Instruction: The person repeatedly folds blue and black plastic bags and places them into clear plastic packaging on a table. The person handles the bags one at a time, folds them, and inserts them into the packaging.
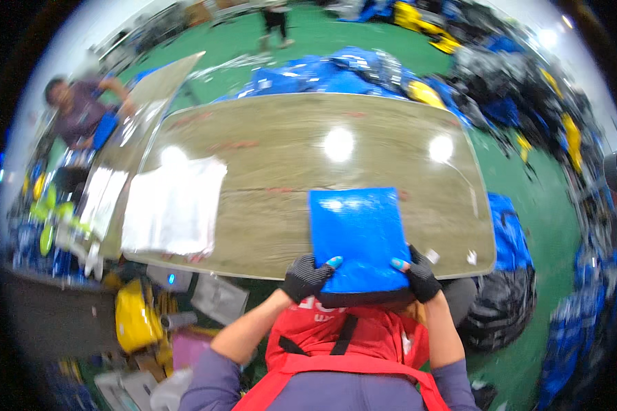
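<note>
A flat, folded blue plastic bag or sheet (358, 229) with a glossy face lies at the near edge of the table (267, 157). Its near end, with a black strip below, reaches over the edge toward my red apron. My left hand (308, 277), in a black fingerless glove, grips the near left corner with the thumb on top. At the near right corner my right hand (420, 275), gloved the same way, holds the bag with its thumb on top. The fingers of both hands are hidden underneath.
Left on the table lies a stack of clear plastic sleeves (171, 209). A green-bladed fan (51, 219) stands at the left, and beyond it another person (82, 113) holds something blue. Blue bundles (322, 72) lie behind the table. Black and blue bags (504, 301) stand at its right.
</note>
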Tool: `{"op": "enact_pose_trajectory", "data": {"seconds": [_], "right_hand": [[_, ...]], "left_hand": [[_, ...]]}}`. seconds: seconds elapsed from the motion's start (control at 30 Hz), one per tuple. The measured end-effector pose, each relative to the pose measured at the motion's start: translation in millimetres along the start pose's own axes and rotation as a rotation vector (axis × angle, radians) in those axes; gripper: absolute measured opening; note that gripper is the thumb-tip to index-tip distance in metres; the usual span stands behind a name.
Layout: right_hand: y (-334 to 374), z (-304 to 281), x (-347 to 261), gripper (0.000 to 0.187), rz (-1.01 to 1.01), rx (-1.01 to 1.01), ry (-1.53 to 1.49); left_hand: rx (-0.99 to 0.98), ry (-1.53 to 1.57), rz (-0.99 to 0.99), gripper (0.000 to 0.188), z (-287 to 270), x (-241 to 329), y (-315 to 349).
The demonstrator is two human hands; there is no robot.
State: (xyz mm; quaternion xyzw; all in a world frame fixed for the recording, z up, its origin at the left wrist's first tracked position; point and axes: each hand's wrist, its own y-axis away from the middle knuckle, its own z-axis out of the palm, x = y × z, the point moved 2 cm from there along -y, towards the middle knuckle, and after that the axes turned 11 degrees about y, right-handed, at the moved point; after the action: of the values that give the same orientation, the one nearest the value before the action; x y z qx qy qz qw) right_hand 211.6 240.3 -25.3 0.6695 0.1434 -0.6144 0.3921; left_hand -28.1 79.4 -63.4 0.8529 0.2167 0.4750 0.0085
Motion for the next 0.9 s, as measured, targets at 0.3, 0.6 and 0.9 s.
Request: {"op": "enact_pose_trajectory", "data": {"seconds": [0.3, 0.6, 0.9], "right_hand": [[-4.2, -16.1, 13.0, 0.069, 0.196, 0.066, -0.103], [14.2, -25.1, 30.7, 0.072, 0.18, 0.094, -0.327], [17.2, -16.2, -24.8, 0.071, -0.207, 0.193, -0.095]], "left_hand": [[0.849, -0.543, 0.128, 0.014, -306.7, -168.5, -14.9], [0.8, -0.503, 0.044, 0.009, -295.3, -200.2, -37.5], [0.282, -0.228, 0.47, 0.014, -93.7, -40.0, -60.1]]}}
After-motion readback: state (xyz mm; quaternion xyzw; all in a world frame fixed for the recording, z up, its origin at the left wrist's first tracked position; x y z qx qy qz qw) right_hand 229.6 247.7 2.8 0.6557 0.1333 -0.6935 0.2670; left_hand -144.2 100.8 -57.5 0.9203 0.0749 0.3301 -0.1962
